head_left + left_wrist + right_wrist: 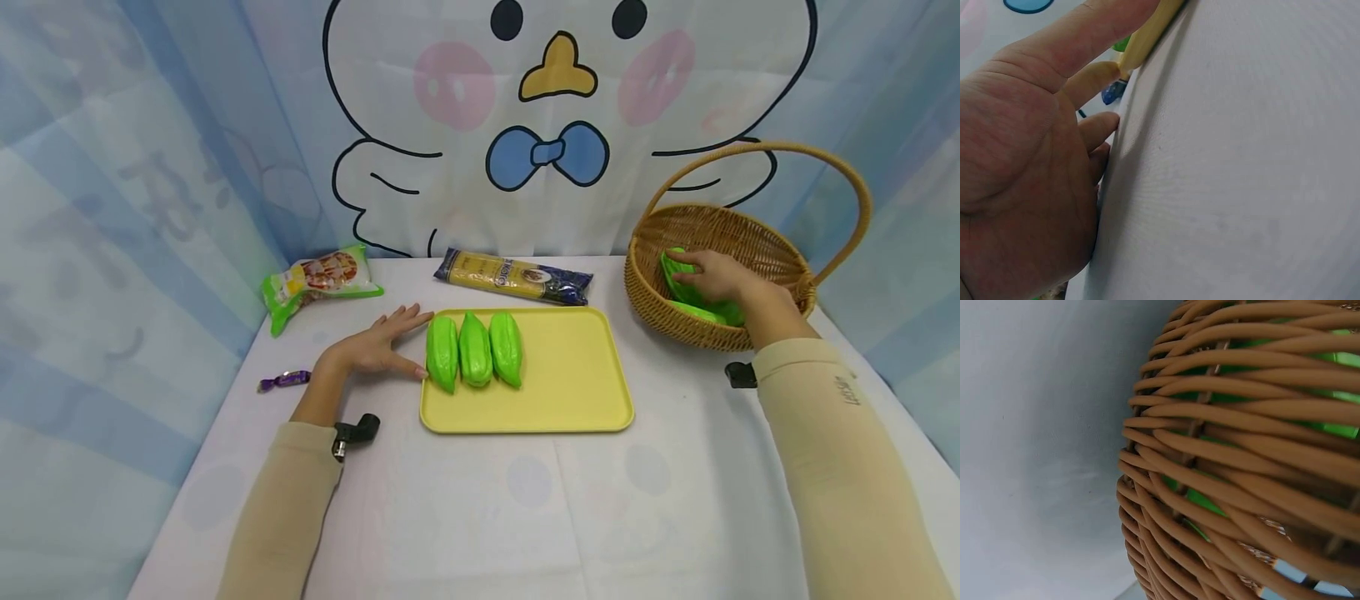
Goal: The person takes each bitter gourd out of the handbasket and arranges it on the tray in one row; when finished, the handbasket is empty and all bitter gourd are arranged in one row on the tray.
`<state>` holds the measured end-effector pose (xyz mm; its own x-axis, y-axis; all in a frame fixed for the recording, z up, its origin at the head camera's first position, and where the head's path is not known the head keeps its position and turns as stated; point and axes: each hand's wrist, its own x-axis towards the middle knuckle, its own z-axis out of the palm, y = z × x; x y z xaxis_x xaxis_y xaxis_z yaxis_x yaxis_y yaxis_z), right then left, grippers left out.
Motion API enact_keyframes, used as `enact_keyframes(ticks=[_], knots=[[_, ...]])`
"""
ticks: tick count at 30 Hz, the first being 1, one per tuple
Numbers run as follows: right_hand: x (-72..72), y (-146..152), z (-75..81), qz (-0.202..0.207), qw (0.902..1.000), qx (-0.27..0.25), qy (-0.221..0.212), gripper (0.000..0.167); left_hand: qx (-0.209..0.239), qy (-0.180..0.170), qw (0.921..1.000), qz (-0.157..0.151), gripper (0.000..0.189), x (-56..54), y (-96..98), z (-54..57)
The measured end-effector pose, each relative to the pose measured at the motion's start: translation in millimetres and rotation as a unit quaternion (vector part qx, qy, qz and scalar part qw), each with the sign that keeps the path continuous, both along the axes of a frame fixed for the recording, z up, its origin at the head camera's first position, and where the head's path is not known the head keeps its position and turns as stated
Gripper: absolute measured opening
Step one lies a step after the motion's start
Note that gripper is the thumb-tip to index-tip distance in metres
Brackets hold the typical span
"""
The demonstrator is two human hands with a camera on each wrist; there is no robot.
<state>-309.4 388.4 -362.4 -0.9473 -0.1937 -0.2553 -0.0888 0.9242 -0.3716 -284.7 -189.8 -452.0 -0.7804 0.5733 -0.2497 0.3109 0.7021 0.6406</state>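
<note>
On the left part of a yellow tray [570, 375], three glossy green star fruits [475, 350] lie side by side, ridged and pointed at the ends. My left hand [375, 346] rests at the tray's left edge with fingers spread, thumb and fingertips right at the rim. In the left wrist view, its palm [1016, 156] faces the camera. My right hand [716, 275] reaches into a wicker basket [682, 325] and grips a green star fruit [673, 265]. More green pieces [697, 310] lie beneath it. In the right wrist view, the basket's weave [1241, 431] hides that hand.
A long blue-and-yellow packet [513, 277] lies behind the tray. At the back left is a green-and-white snack bag [322, 283], with a small purple wrapped candy [283, 381] nearer. The basket's tall handle [862, 200] arches over its opening. A printed curtain [555, 225] hangs behind the table.
</note>
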Motion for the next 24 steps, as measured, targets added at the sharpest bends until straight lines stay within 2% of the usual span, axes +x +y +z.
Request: enact_keyframes(ticks=[13,24], knots=[[0.4,-0.6,-5.1,-0.005,0.9997,0.02,-0.016,0.066,0.0,0.0,1.0,0.001,0.112,0.1,-0.7,-0.2],[5.8,-1.0,-5.1,-0.025,0.9993,-0.025,0.014,0.067,0.004,-0.001,1.0,0.004,0.112,0.8,0.1,0.5]])
